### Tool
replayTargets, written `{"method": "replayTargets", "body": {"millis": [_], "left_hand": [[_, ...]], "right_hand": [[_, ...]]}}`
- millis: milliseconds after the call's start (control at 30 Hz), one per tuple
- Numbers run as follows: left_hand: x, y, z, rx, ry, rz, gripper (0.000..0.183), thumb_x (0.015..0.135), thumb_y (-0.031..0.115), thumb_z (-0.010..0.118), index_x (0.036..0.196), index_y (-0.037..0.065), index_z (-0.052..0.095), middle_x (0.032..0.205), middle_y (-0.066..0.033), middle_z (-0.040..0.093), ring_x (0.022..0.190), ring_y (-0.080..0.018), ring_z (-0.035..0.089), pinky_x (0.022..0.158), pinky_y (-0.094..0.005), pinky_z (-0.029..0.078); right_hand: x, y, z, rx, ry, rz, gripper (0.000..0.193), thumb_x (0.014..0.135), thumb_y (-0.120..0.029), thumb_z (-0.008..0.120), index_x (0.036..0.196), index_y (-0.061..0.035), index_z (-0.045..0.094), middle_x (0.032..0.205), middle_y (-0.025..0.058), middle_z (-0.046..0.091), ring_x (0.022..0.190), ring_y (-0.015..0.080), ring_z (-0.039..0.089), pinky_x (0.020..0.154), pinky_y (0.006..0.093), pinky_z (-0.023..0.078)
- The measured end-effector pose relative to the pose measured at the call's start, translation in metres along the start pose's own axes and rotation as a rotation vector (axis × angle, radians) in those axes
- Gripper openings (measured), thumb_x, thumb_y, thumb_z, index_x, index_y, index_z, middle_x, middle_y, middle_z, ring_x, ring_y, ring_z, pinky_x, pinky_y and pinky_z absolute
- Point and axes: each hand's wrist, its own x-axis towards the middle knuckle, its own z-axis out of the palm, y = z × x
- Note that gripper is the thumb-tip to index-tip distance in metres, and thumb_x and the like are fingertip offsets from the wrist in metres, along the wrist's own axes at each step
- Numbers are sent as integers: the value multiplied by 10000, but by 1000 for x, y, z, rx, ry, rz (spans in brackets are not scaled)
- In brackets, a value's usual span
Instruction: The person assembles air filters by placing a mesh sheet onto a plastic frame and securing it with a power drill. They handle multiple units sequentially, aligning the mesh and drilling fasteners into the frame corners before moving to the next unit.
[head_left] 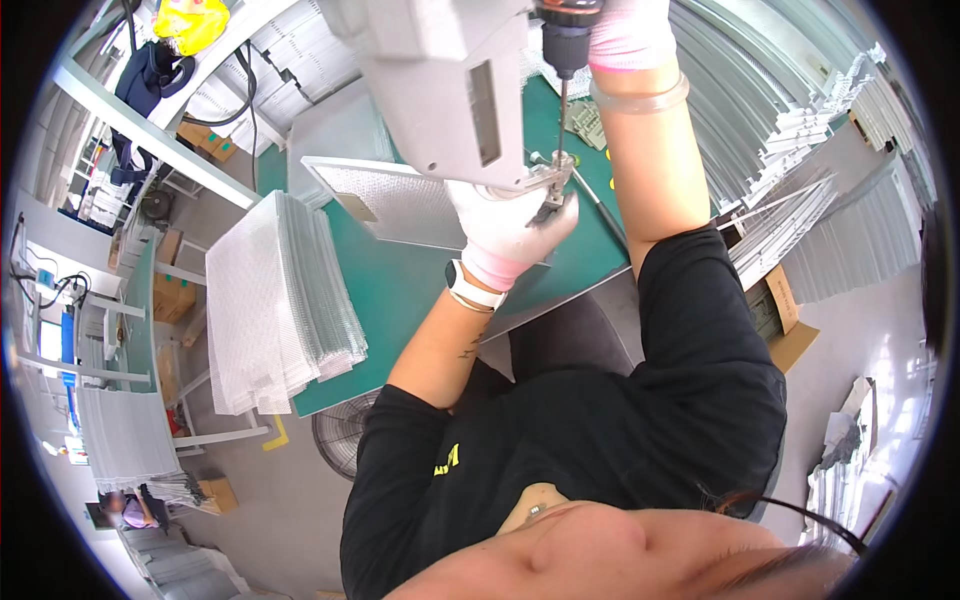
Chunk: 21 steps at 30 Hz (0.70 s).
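Note:
My left hand (510,228), in a white glove with a pink cuff, is closed on a small metal fitting (550,203) under the grey machine head (450,90). A long thin bit points straight down at the fitting from the black chuck of a power driver (567,48). My right hand (630,38), gloved too, is raised beside the driver at the top edge and appears to grip it; its fingers are mostly cut off. A silver textured panel (390,200) stands on edge on the green table (375,290), just left of my left hand.
A stack of silvery mesh sheets (275,300) overhangs the table's left side. A rod (597,208) and flat pieces (587,124) lie by the bit. Long metal strips (730,90) are stacked at right, near an open carton (785,310). A fan (340,438) stands below the table.

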Motion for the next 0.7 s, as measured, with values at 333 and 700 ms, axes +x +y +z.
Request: {"method": "replayTargets", "body": {"millis": [333,700], "left_hand": [[3,3,15,-85,51,15,247,656,127,830,890,99,759,676,16,637,622,-165,621,600,-313,489],[-3,-18,21,-144,2,57,211,668,146,787,865,139,714,729,-10,585,676,-247,555,655,-386,436]], "right_hand": [[-6,-6,0,15,-134,156,229,965,-172,610,1106,-3,546,772,33,491,650,109,463,558,206,375],[-25,12,24,60,-133,418,493,935,-184,655,1345,4,457,761,34,506,638,102,473,561,229,381]]}}
